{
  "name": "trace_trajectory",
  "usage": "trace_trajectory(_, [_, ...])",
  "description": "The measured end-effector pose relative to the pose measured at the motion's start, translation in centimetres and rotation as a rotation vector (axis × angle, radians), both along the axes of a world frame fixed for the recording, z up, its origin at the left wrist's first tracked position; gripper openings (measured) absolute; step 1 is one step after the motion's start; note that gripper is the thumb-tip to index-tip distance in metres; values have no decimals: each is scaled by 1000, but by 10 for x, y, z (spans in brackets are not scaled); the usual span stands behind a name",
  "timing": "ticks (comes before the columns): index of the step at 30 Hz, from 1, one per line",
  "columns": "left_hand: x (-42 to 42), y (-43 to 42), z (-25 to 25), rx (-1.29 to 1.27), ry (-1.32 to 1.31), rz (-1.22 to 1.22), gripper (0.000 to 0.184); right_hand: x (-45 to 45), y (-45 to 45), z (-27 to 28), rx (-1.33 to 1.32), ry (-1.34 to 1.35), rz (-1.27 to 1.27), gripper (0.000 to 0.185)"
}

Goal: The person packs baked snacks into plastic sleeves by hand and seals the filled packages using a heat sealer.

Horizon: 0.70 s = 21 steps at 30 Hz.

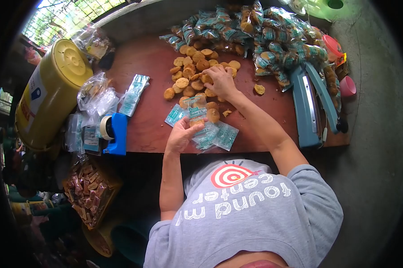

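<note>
My left hand (pixel 180 136) grips a clear printed plastic bag (pixel 196 109) near the front of the table, with what looks like a cookie inside. Over the pile of round golden cookies (pixel 189 69), my right hand (pixel 221 81) reaches down with curled fingers at the pile's right side. Its fingertips touch the cookies, but whether they pinch one is hidden. Flat printed bags (pixel 226 136) lie beneath and beside my left hand. One loose cookie (pixel 259 89) sits apart to the right of my right forearm.
Filled cookie packs (pixel 273 40) are heaped along the back. A blue bag sealer (pixel 309 107) stands at the right, near a pink cup (pixel 347 86). To the left are a blue tape dispenser (pixel 116 134), a bag stack (pixel 134 94) and a yellow container (pixel 54 89).
</note>
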<state>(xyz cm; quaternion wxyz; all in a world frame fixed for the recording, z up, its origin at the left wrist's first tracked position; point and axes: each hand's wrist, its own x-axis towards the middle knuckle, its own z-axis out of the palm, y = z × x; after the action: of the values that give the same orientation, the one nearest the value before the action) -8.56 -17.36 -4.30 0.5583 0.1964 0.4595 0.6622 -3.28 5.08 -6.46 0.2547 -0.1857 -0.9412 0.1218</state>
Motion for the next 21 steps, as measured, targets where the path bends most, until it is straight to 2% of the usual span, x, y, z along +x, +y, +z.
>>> trace_trajectory(7, [1, 5, -2, -32, 84, -26, 38, 18, 1, 7, -303, 53, -3, 30])
trace_trajectory(9, [4, 8, -2, -35, 96, -33, 38, 25, 2, 13, -631, 146, -30, 26])
trace_trajectory(10, [5, 10, -1, -39, 111, -33, 38, 25, 5, 15, -629, 147, -33, 26])
trace_trajectory(12, [7, 13, 1, -54, 120, -61, 39, 25, 7, 20, -633, 412, 200, 24])
trace_trajectory(13, [8, 14, 1, -69, 130, -89, 39, 27, 4, 24, -636, 411, 195, 24])
trace_trajectory(15, [8, 17, 0, -81, 156, -95, 39, 34, -5, 37, -896, 295, 551, 24])
trace_trajectory(16, [7, 19, 0, -86, 186, -94, 39, 39, -10, 48, -896, 298, 547, 24])
trace_trajectory(18, [6, 21, 0, -62, 169, -100, 38, 50, -19, 66, -1019, -90, 489, 20])
trace_trajectory(21, [6, 21, 2, -26, 146, -103, 39, 51, -23, 64, -1049, -208, 496, 19])
